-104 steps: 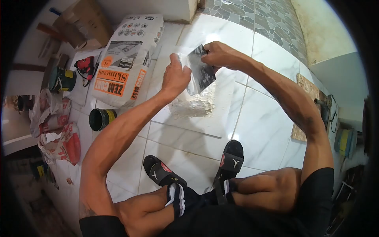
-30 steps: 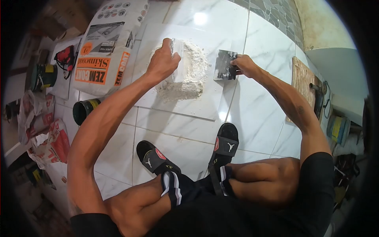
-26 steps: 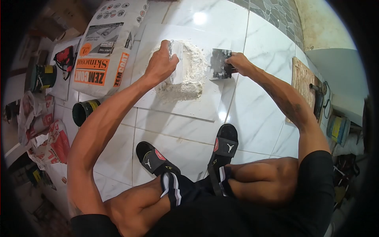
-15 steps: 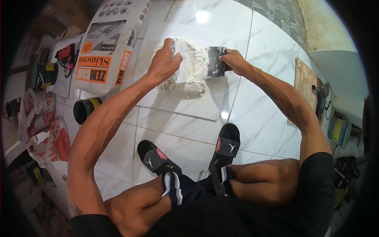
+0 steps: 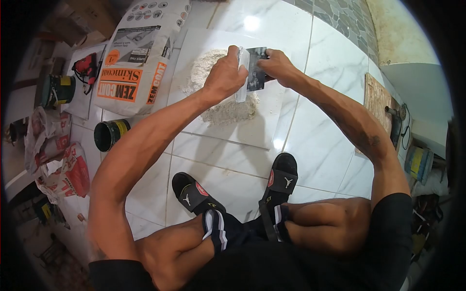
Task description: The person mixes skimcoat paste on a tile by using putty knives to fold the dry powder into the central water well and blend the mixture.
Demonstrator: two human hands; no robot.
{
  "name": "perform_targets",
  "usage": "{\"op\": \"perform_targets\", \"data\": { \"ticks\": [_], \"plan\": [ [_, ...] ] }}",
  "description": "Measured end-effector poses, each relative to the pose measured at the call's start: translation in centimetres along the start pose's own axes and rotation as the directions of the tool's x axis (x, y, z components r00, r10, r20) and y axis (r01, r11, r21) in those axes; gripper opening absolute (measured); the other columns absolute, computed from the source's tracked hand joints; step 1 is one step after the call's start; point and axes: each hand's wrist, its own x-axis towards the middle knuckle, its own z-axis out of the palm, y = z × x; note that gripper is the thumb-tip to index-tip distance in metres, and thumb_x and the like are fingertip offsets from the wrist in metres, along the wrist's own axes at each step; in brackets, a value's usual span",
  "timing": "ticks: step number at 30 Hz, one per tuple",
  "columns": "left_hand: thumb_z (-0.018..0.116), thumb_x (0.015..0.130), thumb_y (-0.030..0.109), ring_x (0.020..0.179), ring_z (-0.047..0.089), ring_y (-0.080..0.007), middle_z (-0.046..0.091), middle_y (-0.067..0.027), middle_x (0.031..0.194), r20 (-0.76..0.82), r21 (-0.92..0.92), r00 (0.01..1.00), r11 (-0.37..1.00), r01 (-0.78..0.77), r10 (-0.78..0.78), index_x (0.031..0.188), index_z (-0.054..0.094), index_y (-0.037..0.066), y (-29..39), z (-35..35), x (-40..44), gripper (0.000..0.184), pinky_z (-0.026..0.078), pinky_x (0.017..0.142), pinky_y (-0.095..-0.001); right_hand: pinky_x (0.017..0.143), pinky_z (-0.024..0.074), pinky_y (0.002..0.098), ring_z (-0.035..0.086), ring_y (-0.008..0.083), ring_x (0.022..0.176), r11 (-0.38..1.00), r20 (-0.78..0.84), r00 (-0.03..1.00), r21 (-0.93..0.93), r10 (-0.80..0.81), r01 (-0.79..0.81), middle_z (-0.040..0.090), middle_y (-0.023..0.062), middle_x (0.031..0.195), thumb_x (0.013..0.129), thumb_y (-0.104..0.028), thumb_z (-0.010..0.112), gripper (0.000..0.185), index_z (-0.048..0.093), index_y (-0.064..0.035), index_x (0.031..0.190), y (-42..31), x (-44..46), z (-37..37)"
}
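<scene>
My left hand (image 5: 224, 76) is closed around a flat, whitish piece (image 5: 243, 72) coated in powder, held upright on edge; its exact kind is hard to tell. My right hand (image 5: 280, 67) grips a black flat scraper blade (image 5: 256, 72) smudged with white powder. Both flat pieces are side by side, and I cannot tell whether they touch. Beneath and left of them lies a heap of off-white powder (image 5: 206, 65), partly hidden by my left hand. It rests on a white tile-like board (image 5: 199, 127) on the floor.
A Skimcoat bag (image 5: 128, 72) stands to the left, with a dark green tub (image 5: 109, 136) near it. Farther left are a red power tool (image 5: 86, 68), another tub (image 5: 58, 89) and crumpled plastic bags (image 5: 70, 169). An angle grinder (image 5: 398, 114) lies on a wooden board (image 5: 371, 102) at right.
My left hand and its whitish piece have moved right across the powder. My right hand with the black blade has shifted slightly left, bringing the two pieces close together.
</scene>
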Motion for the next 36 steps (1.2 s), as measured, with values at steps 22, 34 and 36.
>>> {"op": "perform_targets", "data": {
  "ticks": [22, 34, 36],
  "plan": [
    [0.054, 0.084, 0.018, 0.088, 0.063, -0.0489, 0.063, -0.0341, 0.090, 0.018, 0.033, 0.993, 0.993, 0.114, -0.115, 0.115, 0.039, -0.008, -2.9, -2.4, -1.2, 0.044, 0.048, 0.084, -0.0526, 0.073, 0.0599, 0.0432, 0.068, 0.0289, 0.087, 0.974, -0.065, 0.975, 0.084, 0.214, -0.209, 0.063, 0.0154, 0.101, 0.082, -0.005, 0.053, 0.036, 0.055, 0.0103, 0.115, 8.7, -0.9, -4.7],
    [0.058, 0.085, 0.020, 0.075, 0.067, -0.0386, 0.065, -0.0252, 0.079, -0.070, 0.024, 0.995, 0.997, 0.068, -0.066, 0.117, 0.043, -0.005, -3.6, -2.1, -0.8, 0.042, 0.050, 0.073, -0.0466, 0.076, 0.0631, 0.0438, 0.069, 0.0354, 0.092, 0.997, -0.009, 0.997, 0.009, 0.073, -0.073, 0.063, 0.0252, 0.107, 0.081, -0.004, 0.051, 0.038, 0.055, 0.0182, 0.112, 2.9, -0.8, -1.0],
    [0.058, 0.085, 0.019, 0.077, 0.067, -0.0395, 0.064, -0.0258, 0.081, -0.055, -0.005, 0.996, 0.997, 0.076, -0.076, 0.115, 0.043, -0.004, -3.0, -2.0, -0.9, 0.041, 0.050, 0.074, -0.0468, 0.075, 0.0633, 0.0428, 0.069, 0.0354, 0.091, 0.998, -0.002, 0.998, 0.018, 0.058, -0.058, 0.064, 0.0250, 0.105, 0.081, -0.003, 0.050, 0.037, 0.055, 0.0185, 0.111, 2.3, -1.1, -0.7]
  ]
}}
